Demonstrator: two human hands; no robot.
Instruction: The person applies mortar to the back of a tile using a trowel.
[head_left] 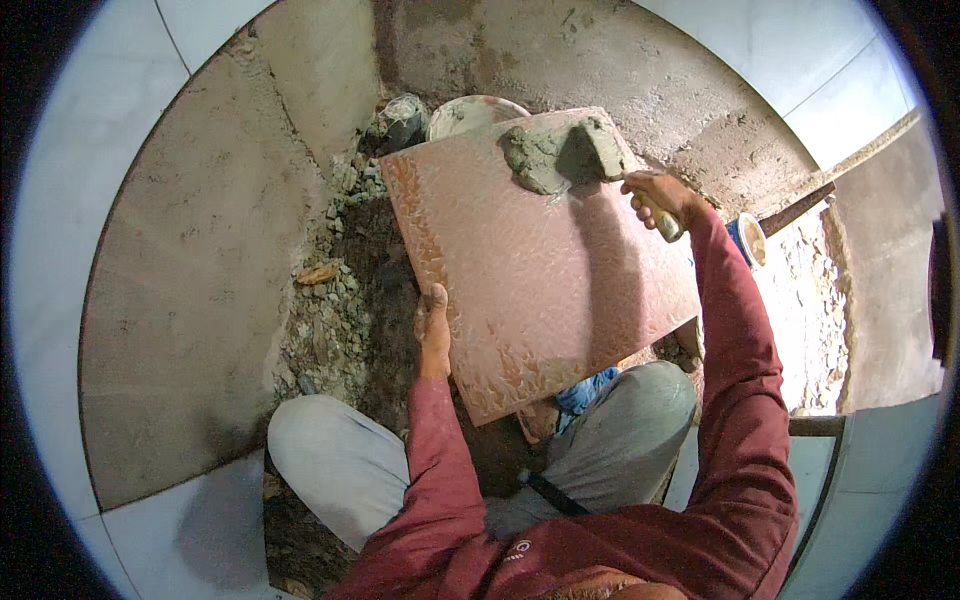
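A large square tile (530,260), its pinkish back facing up, lies tilted in front of my knees. My left hand (433,325) grips its left edge, thumb on top and the fingers hidden beneath. In my right hand (660,198) is a trowel (604,150), held by its handle over the tile's far right corner. The trowel's blade carries grey mortar and stands on edge. Beside the blade, a lump of wet mortar (538,160) sits on the tile near its far edge. Orange-brown marks run along the tile's left side.
Behind the tile stand a round white bucket (478,112) and a smaller mortar-smeared container (403,118). Rubble (325,335) lines the left side. A blue-and-white tub (748,240) is beyond my right forearm. Bare plastered wall (200,270) and white tiles (760,60) surround the spot.
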